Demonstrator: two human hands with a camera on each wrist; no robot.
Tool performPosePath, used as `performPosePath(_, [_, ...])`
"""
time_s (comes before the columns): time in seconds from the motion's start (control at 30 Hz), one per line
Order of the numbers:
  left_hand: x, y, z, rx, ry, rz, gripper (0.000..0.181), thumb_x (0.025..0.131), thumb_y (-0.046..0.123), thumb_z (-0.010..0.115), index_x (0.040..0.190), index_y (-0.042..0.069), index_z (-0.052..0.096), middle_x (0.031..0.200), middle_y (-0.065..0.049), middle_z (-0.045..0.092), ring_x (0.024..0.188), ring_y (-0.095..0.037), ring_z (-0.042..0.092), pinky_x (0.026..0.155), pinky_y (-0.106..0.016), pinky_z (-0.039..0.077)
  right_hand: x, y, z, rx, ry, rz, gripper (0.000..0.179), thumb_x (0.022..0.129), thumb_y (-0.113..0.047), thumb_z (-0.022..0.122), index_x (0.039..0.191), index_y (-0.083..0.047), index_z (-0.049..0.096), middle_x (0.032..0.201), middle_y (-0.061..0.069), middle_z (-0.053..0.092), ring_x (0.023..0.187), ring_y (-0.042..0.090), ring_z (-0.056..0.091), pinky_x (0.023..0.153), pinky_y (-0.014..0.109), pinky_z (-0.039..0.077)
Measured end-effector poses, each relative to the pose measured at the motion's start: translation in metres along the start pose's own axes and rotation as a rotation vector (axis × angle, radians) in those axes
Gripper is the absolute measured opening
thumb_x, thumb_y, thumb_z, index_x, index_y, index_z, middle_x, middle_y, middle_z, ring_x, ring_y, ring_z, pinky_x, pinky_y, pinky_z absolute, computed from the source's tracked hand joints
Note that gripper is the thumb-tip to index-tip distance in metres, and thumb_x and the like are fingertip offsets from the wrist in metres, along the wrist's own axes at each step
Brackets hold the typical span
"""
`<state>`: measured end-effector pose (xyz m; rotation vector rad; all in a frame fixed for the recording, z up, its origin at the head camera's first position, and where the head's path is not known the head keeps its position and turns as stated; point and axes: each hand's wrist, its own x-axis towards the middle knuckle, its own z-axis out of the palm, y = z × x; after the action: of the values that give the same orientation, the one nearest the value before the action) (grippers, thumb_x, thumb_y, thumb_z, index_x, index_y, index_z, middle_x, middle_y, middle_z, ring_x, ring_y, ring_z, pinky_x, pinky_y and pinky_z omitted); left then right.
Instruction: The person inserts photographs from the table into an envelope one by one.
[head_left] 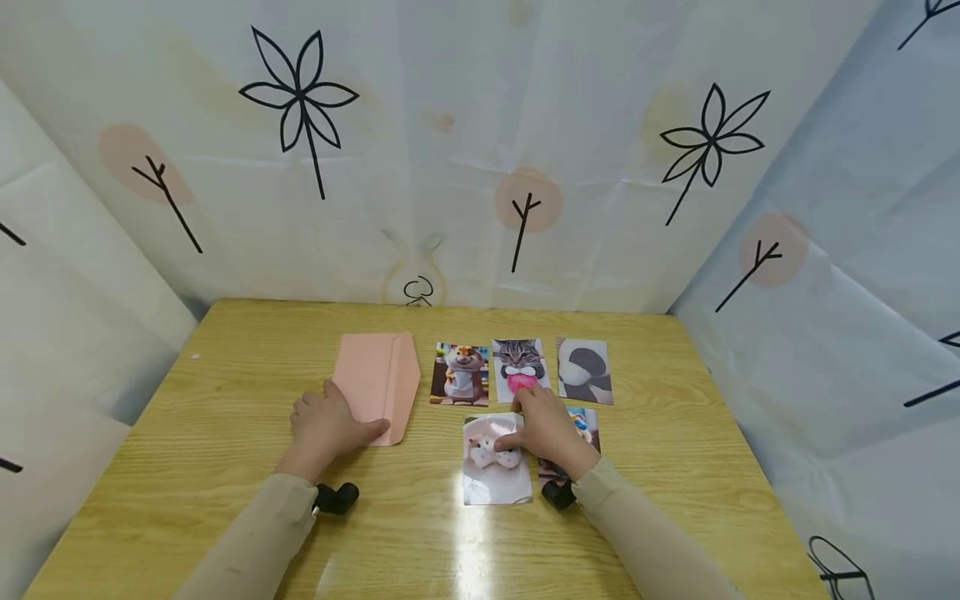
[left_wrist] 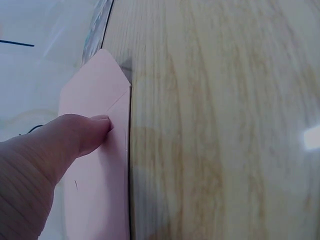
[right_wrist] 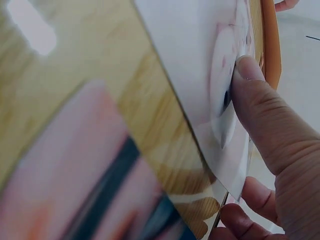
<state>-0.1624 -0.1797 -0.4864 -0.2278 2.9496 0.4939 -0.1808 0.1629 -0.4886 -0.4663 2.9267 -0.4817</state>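
5 photos (head_left: 517, 354): 3 lie beyond your R hand (head_left: 546, 425), 1 by its wrist, 1 left to release, prob.
R hand: pinching pale-animal pic (head_left: 486, 467), under thumb.
L hand (head_left: 324, 425): spread wide, thumb on pink env. (head_left: 367, 358); contents can't tell.

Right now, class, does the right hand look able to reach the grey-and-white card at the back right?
Probably yes: the grey-and-white card lies flat and uncovered just beyond the right hand, with nothing standing between. That hand, though, would likely need to let go of the pale card first.
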Motion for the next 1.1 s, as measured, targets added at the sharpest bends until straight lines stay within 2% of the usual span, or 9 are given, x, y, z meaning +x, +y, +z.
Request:
performPosePath(0.23, [0.003,-0.002,-0.003,0.007,-0.041,-0.013,0.119,0.064,0.070,0.072,0.126,-0.023,0.030,0.106,-0.044,0.040,0.099,-0.056,0.042,0.079,-0.058,0.038,0.000,-0.003,0.001,0.103,-0.008,0.037,0.067,0.060,-0.053,0.087,0.098,-0.010,0.052,0.081,0.000,0.053,0.069,0.019,0.047,0.065,0.034,0.041])
performPosePath(0.4, [0.004,-0.008,-0.003,-0.002,-0.054,-0.010,0.112,0.062,0.067,0.074,0.118,-0.022,0.036,0.101,-0.040,0.041,0.097,-0.053,0.043,0.077,-0.055,0.039,-0.003,-0.006,-0.001,0.171,-0.044,0.062,0.065,0.065,-0.047,0.087,0.103,-0.011,0.048,0.076,0.002,0.054,0.063,0.019,0.048,0.058,0.034,0.040])
performPosePath(0.6, [0.003,-0.012,-0.005,-0.055,-0.064,-0.015,0.108,0.062,0.062,0.078,0.116,-0.023,0.037,0.102,-0.039,0.036,0.097,-0.051,0.038,0.075,-0.053,0.039,-0.004,-0.005,-0.004,0.222,-0.047,0.046,0.050,0.081,-0.035,0.078,0.113,-0.011,0.050,0.079,0.002,0.057,0.063,0.017,0.048,0.059,0.034,0.040])
performPosePath(0.77, [0.002,-0.016,-0.006,-0.084,-0.069,-0.005,0.109,0.063,0.058,0.079,0.119,-0.024,0.034,0.107,-0.040,0.035,0.101,-0.052,0.036,0.078,-0.058,0.038,-0.003,0.001,-0.007,0.364,-0.031,-0.020,0.030,0.094,-0.015,0.064,0.121,-0.007,0.055,0.081,0.003,0.055,0.065,0.014,0.052,0.058,0.033,0.043])
performPosePath(0.9, [-0.004,-0.016,-0.004,-0.099,-0.016,0.025,0.103,0.064,0.055,0.079,0.119,-0.020,0.036,0.108,-0.037,0.038,0.102,-0.051,0.037,0.078,-0.059,0.037,-0.003,0.007,-0.014,0.438,0.011,-0.047,0.025,0.094,-0.008,0.061,0.119,-0.005,0.061,0.086,0.002,0.056,0.073,0.015,0.056,0.062,0.034,0.047])
performPosePath(1.03, [-0.011,-0.010,-0.004,-0.103,0.091,0.075,0.096,0.063,0.051,0.079,0.118,-0.017,0.040,0.108,-0.034,0.042,0.100,-0.049,0.040,0.078,-0.059,0.037,-0.005,0.009,-0.025,0.500,0.077,-0.005,0.023,0.096,-0.013,0.060,0.118,-0.008,0.064,0.094,0.001,0.060,0.081,0.017,0.059,0.067,0.034,0.049])
performPosePath(1.1, [-0.015,-0.006,-0.005,-0.104,0.150,0.103,0.094,0.062,0.048,0.079,0.118,-0.017,0.041,0.108,-0.034,0.043,0.099,-0.049,0.040,0.078,-0.059,0.037,-0.006,0.009,-0.031,0.570,0.119,0.029,0.023,0.097,-0.016,0.060,0.118,-0.009,0.064,0.097,0.004,0.061,0.081,0.020,0.061,0.067,0.037,0.050])
